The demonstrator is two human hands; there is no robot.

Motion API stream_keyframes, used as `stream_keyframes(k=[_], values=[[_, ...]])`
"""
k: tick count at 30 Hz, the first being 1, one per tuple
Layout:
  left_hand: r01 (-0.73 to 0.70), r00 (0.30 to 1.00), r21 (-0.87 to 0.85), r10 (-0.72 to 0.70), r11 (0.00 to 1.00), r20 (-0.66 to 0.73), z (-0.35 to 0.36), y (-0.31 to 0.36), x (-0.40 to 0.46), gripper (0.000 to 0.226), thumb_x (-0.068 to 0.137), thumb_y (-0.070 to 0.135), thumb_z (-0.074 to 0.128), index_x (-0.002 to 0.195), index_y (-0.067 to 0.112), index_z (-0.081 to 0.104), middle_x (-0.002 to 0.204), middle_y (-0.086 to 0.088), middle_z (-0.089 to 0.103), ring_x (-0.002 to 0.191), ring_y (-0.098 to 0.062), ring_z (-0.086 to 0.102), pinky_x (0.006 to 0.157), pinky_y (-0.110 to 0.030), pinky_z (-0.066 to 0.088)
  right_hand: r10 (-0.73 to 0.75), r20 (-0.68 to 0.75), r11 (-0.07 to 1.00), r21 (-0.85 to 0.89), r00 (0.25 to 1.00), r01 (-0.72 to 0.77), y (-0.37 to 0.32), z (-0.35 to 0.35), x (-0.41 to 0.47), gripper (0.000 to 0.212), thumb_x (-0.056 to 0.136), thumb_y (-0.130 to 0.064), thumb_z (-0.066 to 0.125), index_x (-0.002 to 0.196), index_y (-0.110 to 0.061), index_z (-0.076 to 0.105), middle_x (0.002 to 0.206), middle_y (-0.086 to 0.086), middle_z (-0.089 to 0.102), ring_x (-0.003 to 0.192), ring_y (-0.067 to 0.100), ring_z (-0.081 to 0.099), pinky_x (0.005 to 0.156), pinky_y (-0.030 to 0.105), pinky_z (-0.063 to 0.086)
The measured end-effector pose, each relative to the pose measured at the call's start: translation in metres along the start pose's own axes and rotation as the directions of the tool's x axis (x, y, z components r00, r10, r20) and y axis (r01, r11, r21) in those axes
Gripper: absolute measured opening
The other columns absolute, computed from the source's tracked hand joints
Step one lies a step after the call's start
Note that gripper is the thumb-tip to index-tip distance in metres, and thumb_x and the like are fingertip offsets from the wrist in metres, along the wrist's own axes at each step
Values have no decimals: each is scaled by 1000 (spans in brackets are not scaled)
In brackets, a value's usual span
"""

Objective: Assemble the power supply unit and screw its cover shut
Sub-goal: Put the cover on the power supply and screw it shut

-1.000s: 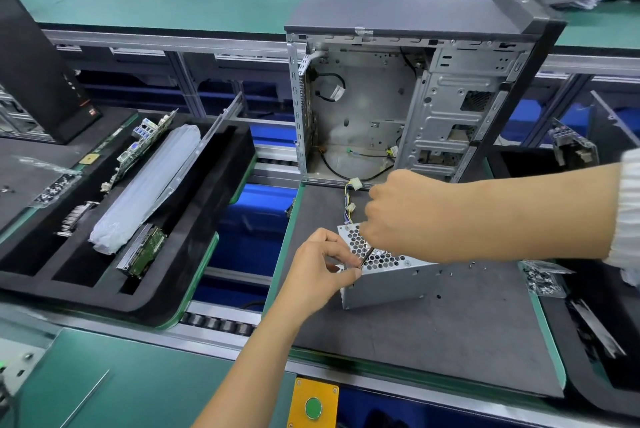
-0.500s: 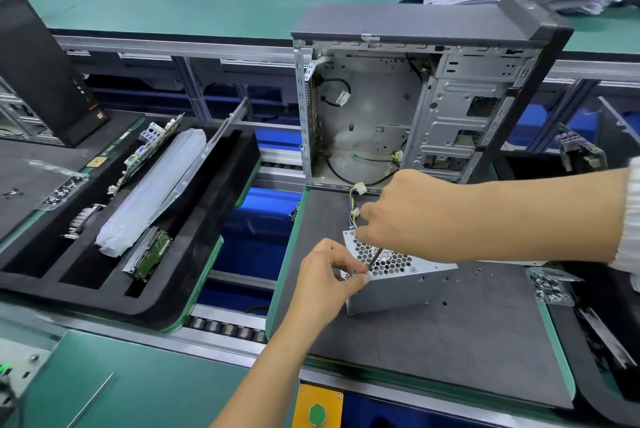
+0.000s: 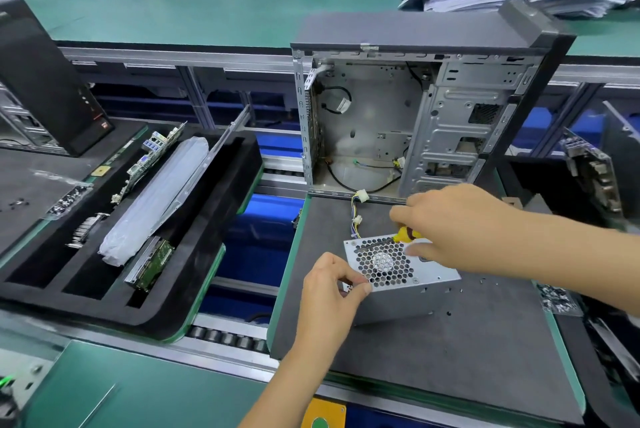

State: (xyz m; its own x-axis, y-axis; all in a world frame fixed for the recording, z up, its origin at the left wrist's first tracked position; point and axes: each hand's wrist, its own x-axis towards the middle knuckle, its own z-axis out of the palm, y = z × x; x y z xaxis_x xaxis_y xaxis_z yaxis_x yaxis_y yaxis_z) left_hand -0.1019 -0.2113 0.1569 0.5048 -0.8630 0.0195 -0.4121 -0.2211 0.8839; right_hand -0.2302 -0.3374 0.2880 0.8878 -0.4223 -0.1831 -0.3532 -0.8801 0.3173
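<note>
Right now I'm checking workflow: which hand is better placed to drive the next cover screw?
The right hand: it grips the yellow-handled screwdriver above the power supply unit, while the left hand pinches its near corner.

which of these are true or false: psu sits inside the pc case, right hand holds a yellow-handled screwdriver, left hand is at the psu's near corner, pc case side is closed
1. The power supply unit sits inside the computer case. False: it lies on the grey mat in front of the case.
2. The right hand holds a yellow-handled screwdriver. True.
3. The left hand pinches at the unit's near corner. True.
4. The case's side is closed. False: it is open, showing cables inside.
</note>
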Motion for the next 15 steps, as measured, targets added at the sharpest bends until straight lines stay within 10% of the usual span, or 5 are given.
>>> stream_keyframes(k=[11,15], values=[[-208,950,59,187,976,251,-16,-2,15,7,87,17,73,84,23,75,99,13,53,81,-8,57,72,-28,50,249,-17,774,604,968,-188,-3,54,-15,22,92,-51,44,97,-35,59,95,-16,58,93,9,55,77,34,48],[-571,808,527,319,629,495,-19,5,30,14,100,34,49,103,21,54,110,7,50,86,-18,57,65,-36,44,352,-15,625,748,936,-223,-9,76,0,21,94,-46,46,99,-32,62,95,-14,61,89,9,55,76,36,49]])
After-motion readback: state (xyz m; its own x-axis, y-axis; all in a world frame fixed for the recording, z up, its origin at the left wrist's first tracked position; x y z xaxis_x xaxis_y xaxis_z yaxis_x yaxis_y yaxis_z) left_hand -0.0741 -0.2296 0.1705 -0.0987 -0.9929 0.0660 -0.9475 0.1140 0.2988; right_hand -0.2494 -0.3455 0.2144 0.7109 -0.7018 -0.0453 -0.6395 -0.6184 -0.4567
